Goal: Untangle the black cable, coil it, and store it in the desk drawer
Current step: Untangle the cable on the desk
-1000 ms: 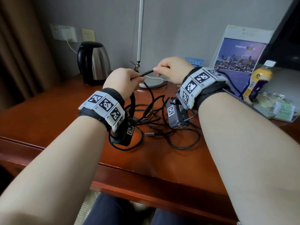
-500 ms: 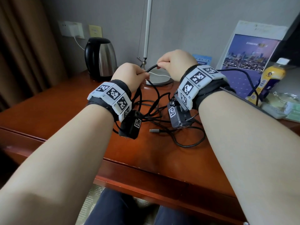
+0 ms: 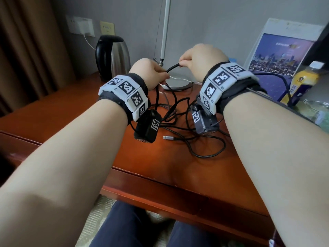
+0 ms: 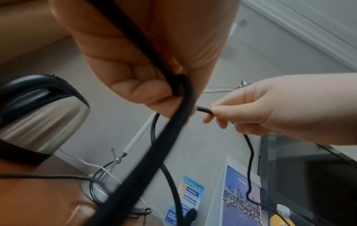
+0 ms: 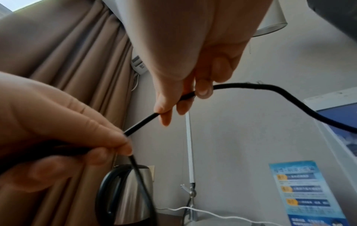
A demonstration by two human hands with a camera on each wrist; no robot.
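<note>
A long black cable (image 3: 179,111) lies in a loose tangle on the red-brown desk (image 3: 74,111), its silver plug end (image 3: 168,137) near the middle. Both hands are raised above the tangle with a short span of cable (image 3: 173,68) stretched between them. My left hand (image 3: 150,72) grips loops of the cable (image 4: 179,91) in curled fingers. My right hand (image 3: 199,57) pinches the cable (image 5: 185,96) between thumb and fingers, and the cable runs on past it to the right (image 5: 289,97). The desk drawer is not visible as open.
A black and steel kettle (image 3: 112,56) stands at the back left. A lamp base (image 3: 178,82) with a white cord sits behind the hands. A picture card (image 3: 279,52), a yellow bottle (image 3: 302,81) and a clear tray (image 3: 316,109) stand at the right. The desk's front edge (image 3: 160,180) is near my knees.
Both hands have risen a little and stayed close together, still holding the cable. More cable has lifted off the desk under the left hand.
</note>
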